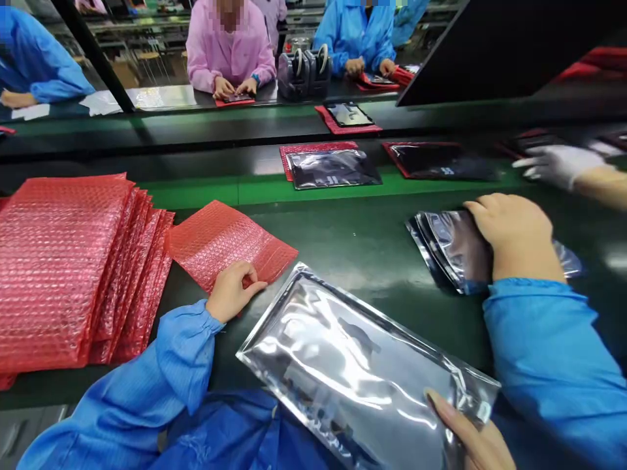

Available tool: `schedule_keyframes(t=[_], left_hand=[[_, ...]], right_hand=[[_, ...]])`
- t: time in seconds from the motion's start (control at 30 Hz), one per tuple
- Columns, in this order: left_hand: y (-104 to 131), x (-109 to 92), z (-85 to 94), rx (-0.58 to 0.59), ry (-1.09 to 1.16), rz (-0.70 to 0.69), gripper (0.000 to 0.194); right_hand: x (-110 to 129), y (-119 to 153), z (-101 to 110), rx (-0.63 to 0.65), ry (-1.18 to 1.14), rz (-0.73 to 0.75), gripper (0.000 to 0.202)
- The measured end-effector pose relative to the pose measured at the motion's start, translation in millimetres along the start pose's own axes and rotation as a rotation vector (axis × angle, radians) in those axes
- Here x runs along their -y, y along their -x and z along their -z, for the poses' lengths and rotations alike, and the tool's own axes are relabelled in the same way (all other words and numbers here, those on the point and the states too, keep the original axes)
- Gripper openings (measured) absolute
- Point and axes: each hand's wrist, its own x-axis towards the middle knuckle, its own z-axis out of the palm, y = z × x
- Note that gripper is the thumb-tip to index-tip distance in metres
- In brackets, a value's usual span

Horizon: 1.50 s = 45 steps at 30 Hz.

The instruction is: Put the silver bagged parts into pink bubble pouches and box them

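Observation:
My left hand (pixel 231 292) is closed, thumb and fingers pinching near the edge of a red bubble-wrap bag (pixel 228 232) on the dark green work surface. Close to my body, my right hand (pixel 467 431) grips the lower right end of a shiny silver antistatic bag (pixel 343 359), thumb on top. A flat dark item shows through the film, and the bag lies tilted across the view. Its far left corner is near my left fingertips. The fingers of my right hand are hidden under the bag.
A stack of red bubble bags (pixel 63 267) stands at left. From the right, a co-worker's blue sleeve (pixel 543 346) reaches to a pile of silver bags (pixel 445 241). A gloved hand (pixel 563 163) is behind. Bagged items (pixel 333 168) lie on the green strip; other people work opposite.

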Motion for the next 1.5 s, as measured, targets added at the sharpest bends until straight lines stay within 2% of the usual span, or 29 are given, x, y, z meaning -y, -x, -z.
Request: schedule_keyframes(t=[0.1, 0.2, 0.3, 0.4, 0.53, 0.63, 0.73, 0.87, 0.93, 1.03, 1.1, 1.2, 1.3, 1.33, 1.43, 1.5], left_hand=[[7, -1, -4.1, -0.073, 0.114, -0.078, 0.022], [11, -3, -3.1, -0.11, 0.168, -0.184, 0.018], [14, -4, -1.9, -0.107, 0.175, -0.182, 0.018], [16, -5, -3.3, -0.09, 0.188, -0.19, 0.019], [19, -9, -5.5, 0.023, 0.155, -0.412, 0.018], [19, -10, -6.4, 0.124, 0.093, -0.493, 0.018], [18, -6, -8.7, 0.154, 0.022, -0.457, 0.016], [16, 7, -16.6, 0.078, -0.06, -0.476, 0.014], [14, 15, -19.3, 0.024, -0.09, -0.53, 0.027], [17, 24, -15.5, -0.025, -0.158, -0.584, 0.052], [23, 29, -8.7, -0.046, -0.216, -0.574, 0.056], [32, 34, 1.0, -0.137, -0.317, -0.498, 0.043], [39, 39, 3.7, -0.265, -0.445, -0.381, 0.025], [41, 39, 2.9, -0.26, -0.494, -0.33, 0.025], [47, 36, -2.0, -0.125, -0.598, -0.172, 0.033], [48, 32, -4.2, -0.097, -0.615, -0.135, 0.036]], right_hand=[[17, 5, -21, 0.098, -0.024, 0.05, 0.034], [27, 8, -28, 0.174, -0.02, 0.014, 0.037], [26, 7, -18, 0.098, 0.045, 0.051, 0.039], [20, 4, -7, 0.064, 0.105, 0.173, 0.038], [18, -3, -12, 0.046, 0.123, 0.297, 0.034], [27, -6, -28, 0.105, 0.011, 0.148, 0.031], [36, -5, -44, 0.277, -0.157, -0.038, 0.034], [30, -3, -58, 0.394, -0.377, -0.03, 0.042], [21, -6, -61, 0.396, -0.454, -0.001, 0.043], [9, -10, -60, 0.301, -0.507, 0.021, 0.044], [6, -10, -58, 0.19, -0.508, 0.023, 0.046], [11, -6, -58, 0.038, -0.505, -0.005, 0.051], [22, -1, -67, -0.047, -0.514, -0.035, 0.055], [26, 0, -71, -0.065, -0.509, -0.033, 0.056], [34, 3, -84, -0.117, -0.479, -0.006, 0.057], [35, 4, -91, -0.142, -0.456, -0.004, 0.057]])
